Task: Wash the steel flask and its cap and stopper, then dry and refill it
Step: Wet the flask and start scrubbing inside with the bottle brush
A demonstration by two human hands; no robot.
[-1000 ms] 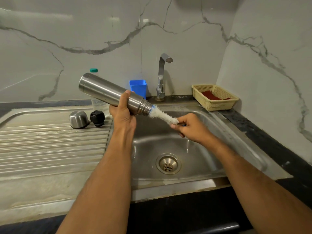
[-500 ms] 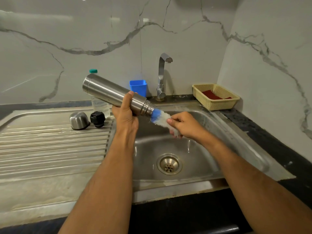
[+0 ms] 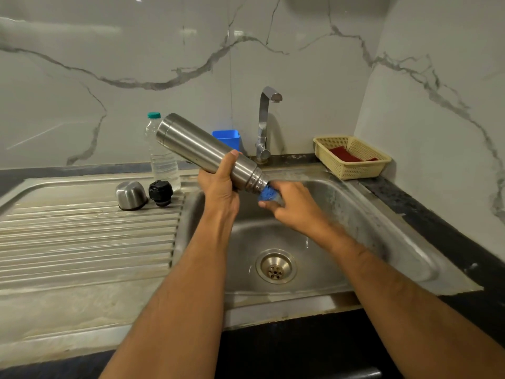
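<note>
Gripping the steel flask (image 3: 202,151) tilted above the steel sink (image 3: 363,214), the left hand (image 3: 218,184) wraps it; the right hand (image 3: 287,201) pinches a brush (image 3: 266,192) at its mouth (marble walls behind). Cap (image 3: 130,194) and stopper (image 3: 160,192) sit on the ribbed drainboard (image 3: 82,242).

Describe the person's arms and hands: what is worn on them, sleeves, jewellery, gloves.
Both forearms are bare from the bottom edge of the view up to the hands; no sleeves show. The left hand and right hand wear no gloves. No watch, bracelet or ring can be seen on either.
</note>
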